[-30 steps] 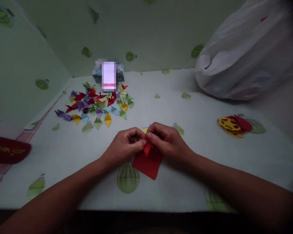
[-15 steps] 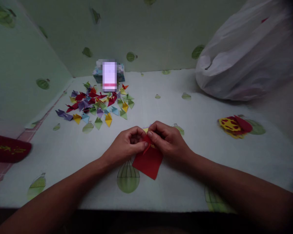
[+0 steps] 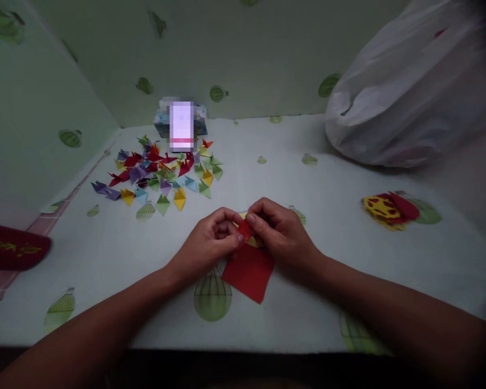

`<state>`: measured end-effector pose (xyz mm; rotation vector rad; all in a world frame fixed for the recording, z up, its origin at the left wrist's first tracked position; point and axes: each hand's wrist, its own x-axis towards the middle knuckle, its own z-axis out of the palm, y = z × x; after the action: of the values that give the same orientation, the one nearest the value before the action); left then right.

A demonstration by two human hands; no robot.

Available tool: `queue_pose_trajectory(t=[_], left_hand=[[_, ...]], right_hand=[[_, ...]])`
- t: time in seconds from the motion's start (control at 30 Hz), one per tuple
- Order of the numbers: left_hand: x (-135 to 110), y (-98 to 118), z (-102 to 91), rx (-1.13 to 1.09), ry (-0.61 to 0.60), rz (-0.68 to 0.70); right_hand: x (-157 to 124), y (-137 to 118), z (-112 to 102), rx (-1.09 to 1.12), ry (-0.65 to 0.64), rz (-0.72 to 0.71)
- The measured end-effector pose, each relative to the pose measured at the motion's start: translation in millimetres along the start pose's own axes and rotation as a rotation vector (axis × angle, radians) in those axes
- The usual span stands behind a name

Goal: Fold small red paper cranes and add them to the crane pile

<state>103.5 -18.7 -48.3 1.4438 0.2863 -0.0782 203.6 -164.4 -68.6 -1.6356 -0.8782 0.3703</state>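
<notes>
At near middle of pale table (image 3: 295,324), left hand (image 3: 213,233) and right hand (image 3: 281,231) pinch small folded red paper (image 3: 245,229), thumbs pressed narrow against fingers. Flat red sheet (image 3: 249,274) just nearer, yellow paper (image 3: 237,220) partly hidden behind. Far left, heap of multicoloured bird-like folded papers (image 3: 162,175). Far right, white plastic bag (image 3: 392,119); nearer, yellow-and-red cutouts (image 3: 383,208).

Red sheet (image 3: 249,274) now slightly nearer and further right
</notes>
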Motion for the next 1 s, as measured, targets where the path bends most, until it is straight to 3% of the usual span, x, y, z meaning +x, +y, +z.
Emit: queue_pose_trajectory(t=[0.23, 0.57, 1.0], left_hand=[[-0.3, 2.3, -0.5, -0.007, 0.082, 0.025], [0.8, 2.3, -1.1, 0.028, 0.123, 0.065], [-2.1, 0.6, 1.3, 0.124, 0.256, 0.305]], right_hand=[[1.2, -2.1, 1.7, 0.114, -0.096, 0.064], [0.4, -3.7, 2.2, 0.184, -0.115, 0.096], [-3.0, -7.9, 3.2, 0.213, -0.022, -0.019]])
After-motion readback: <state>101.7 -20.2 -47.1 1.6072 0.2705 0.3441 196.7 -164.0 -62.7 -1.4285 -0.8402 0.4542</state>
